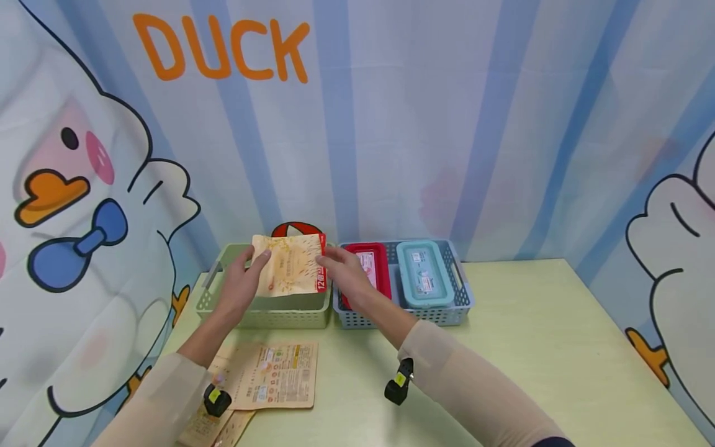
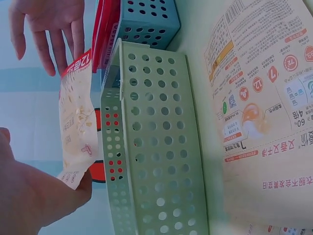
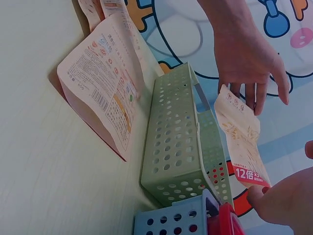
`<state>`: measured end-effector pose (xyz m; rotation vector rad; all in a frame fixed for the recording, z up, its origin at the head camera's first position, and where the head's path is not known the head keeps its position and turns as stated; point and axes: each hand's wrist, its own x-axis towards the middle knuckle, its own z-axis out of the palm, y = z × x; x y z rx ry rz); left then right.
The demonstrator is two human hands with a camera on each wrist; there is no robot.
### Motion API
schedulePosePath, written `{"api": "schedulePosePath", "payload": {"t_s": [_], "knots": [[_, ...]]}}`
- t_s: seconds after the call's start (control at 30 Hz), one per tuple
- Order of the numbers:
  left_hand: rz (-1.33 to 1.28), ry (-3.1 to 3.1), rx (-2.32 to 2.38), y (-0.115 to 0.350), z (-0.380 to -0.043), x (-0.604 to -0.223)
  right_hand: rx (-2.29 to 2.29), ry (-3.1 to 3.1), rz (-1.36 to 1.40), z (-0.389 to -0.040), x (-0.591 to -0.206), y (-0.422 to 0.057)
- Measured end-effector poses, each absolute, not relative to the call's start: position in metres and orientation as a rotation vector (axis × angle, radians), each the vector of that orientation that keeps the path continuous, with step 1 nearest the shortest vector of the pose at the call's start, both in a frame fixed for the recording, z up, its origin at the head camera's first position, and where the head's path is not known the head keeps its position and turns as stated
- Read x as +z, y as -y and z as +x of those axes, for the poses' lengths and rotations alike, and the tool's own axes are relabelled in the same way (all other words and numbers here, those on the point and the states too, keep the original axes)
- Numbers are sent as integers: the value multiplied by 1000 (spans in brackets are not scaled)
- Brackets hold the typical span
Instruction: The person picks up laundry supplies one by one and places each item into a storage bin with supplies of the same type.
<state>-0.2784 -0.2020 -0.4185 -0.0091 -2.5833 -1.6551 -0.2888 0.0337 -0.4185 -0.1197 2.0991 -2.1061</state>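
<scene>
A cream packet (image 1: 290,267) with a red printed band on its right end is held up over the green basket (image 1: 285,320). My left hand (image 1: 239,284) pinches its left edge, thumb on the front. At the red end, my right hand (image 1: 350,274) pinches the other edge. In the right wrist view the packet (image 3: 239,127) bends slightly between the two hands. On the table below, a larger flat beige pouch (image 1: 287,379) lies printed side up, overlapping more packets (image 1: 240,428) partly covered by my left sleeve.
Beside the green basket stands a blue basket (image 1: 349,320) holding a red-lidded box (image 1: 382,267) and a teal-lidded box (image 1: 424,273). Behind the baskets hangs a striped duck-print curtain (image 1: 402,124). The pale table (image 1: 519,347) extends to the right.
</scene>
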Motion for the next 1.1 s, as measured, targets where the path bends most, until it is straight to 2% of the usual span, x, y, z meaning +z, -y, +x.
{"api": "schedulePosePath", "payload": {"t_s": [0.27,0.63,1.1], "knots": [[60,2697,-1633,206,-279,-420,-2142,-1952,-116,-289,-423,-23],[100,2739,-1630,209,-285,-428,-2210,-1804,-265,-288,-434,-18],[87,2722,-1655,210,-295,-440,-2187,-1759,-241,-290,-439,-6]]}}
